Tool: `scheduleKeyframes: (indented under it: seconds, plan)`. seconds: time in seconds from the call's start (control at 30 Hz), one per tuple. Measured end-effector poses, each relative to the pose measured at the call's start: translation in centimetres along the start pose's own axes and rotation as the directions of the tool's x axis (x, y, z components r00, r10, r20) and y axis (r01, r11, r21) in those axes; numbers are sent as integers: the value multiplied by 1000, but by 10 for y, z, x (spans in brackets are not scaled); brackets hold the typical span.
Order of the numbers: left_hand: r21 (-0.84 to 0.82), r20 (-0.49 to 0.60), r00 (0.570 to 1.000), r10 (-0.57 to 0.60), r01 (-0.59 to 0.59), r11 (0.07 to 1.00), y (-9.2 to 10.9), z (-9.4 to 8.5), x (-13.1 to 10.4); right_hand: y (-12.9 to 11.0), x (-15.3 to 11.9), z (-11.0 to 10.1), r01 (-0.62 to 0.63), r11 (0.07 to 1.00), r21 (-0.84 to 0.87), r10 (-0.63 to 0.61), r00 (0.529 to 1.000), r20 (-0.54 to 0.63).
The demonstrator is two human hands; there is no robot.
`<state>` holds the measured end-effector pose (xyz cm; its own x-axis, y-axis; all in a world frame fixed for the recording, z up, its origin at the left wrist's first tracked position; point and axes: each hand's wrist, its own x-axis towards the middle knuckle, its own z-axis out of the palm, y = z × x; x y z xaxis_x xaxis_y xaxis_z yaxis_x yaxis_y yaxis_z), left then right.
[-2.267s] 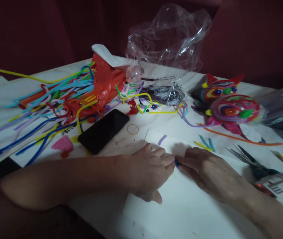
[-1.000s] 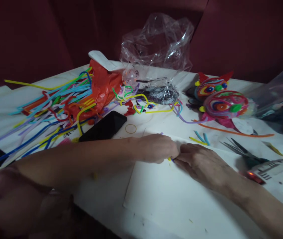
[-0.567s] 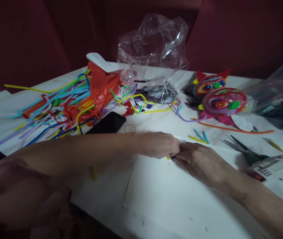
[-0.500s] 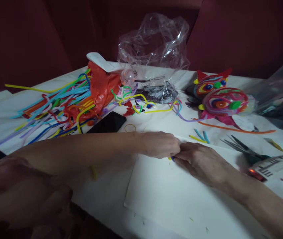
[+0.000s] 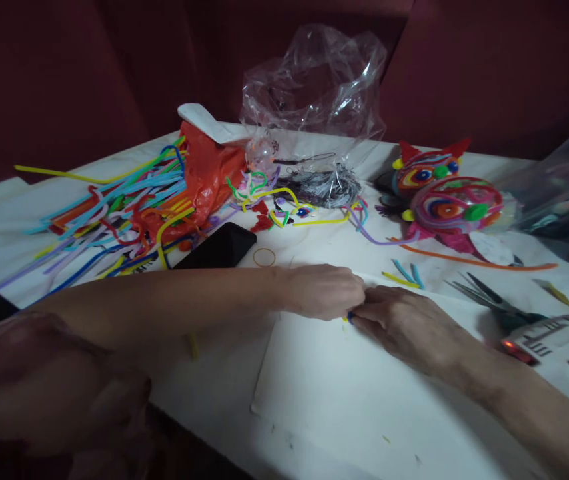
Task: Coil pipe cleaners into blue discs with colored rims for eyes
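Your right hand (image 5: 404,323) pinches a blue bit (image 5: 350,316) over the sheet (image 5: 324,387); your left hand (image 5: 322,291) curls beside it, its grip hidden. The sheet spreads nearward, its left edge passing under your left wrist; scissors (image 5: 509,311) lie right, a phone (image 5: 222,245) far left.

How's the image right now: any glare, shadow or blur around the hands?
Head view: dim overall, bright glints on the clear bag, shadow on the white sheet beside the right forearm; left hand and right hand look soft, fine finger detail lost.
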<state>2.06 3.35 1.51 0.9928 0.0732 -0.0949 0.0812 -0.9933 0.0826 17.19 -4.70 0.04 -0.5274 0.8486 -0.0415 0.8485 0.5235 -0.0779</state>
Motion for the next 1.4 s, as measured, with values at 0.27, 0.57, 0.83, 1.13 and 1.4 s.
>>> scheduleKeyframes:
  seconds: [0.27,0.57,0.83,1.13,1.4]
  plan:
    - [-13,-31,995,-96,95,995,6,5,0,1,0,2,-6,1000,-9,6,1000,-5]
    - [-249,62,957,-283,289,924,4,-5,-3,-1,0,1,-12,1000,-21,12,1000,-2]
    - [-302,226,926,-303,362,882,-3,-10,11,0,1,0,-10,1000,25,9,1000,24]
    - [-265,223,903,-368,420,868,2,-12,6,1,1,-2,-66,994,83,65,998,9]
    - [-252,212,901,-379,425,869,3,-10,4,4,-4,8,-174,949,264,195,979,-53]
